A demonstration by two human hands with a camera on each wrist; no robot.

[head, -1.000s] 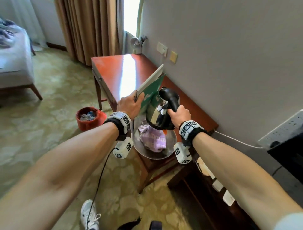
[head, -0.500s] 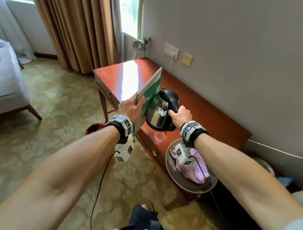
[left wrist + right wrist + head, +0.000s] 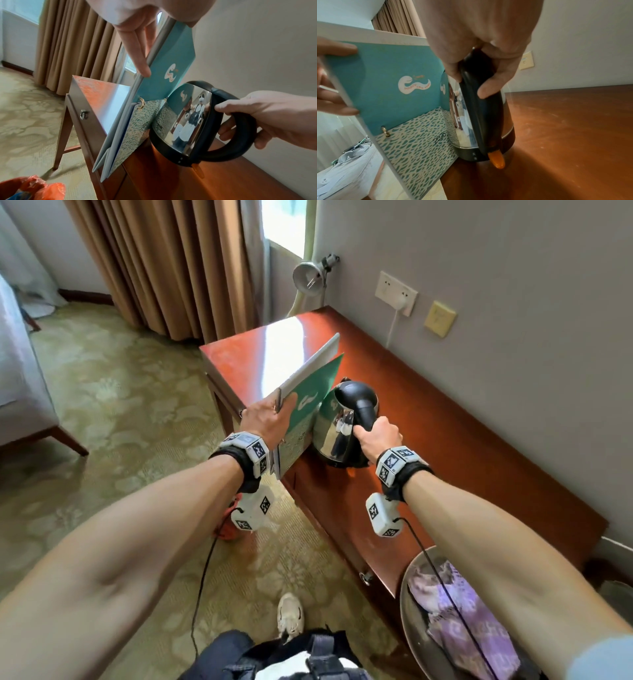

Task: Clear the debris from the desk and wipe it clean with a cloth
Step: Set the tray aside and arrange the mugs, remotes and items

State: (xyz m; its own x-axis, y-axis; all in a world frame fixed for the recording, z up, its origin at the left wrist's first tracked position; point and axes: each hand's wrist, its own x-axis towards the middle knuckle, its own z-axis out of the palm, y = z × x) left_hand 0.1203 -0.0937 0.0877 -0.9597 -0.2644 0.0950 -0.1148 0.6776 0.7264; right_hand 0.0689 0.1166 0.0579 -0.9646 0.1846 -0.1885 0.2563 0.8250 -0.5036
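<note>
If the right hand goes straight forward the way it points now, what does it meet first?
The kettle: the right hand already grips its handle. Beyond it stands the calendar; the gap between them is unclear.

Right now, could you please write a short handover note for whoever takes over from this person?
Left hand holds the teal 2025 desk calendar upright at the desk's front edge.
Right hand grips the kettle by its black handle; whether its base touches the desk is unclear.
The purple cloth lies in a metal basin at the desk's near end; an orange-lined bin stands on the floor in front.
Done: no loose debris shows on the desktop.
Left: set both items down, then wipe with the cloth.
</note>
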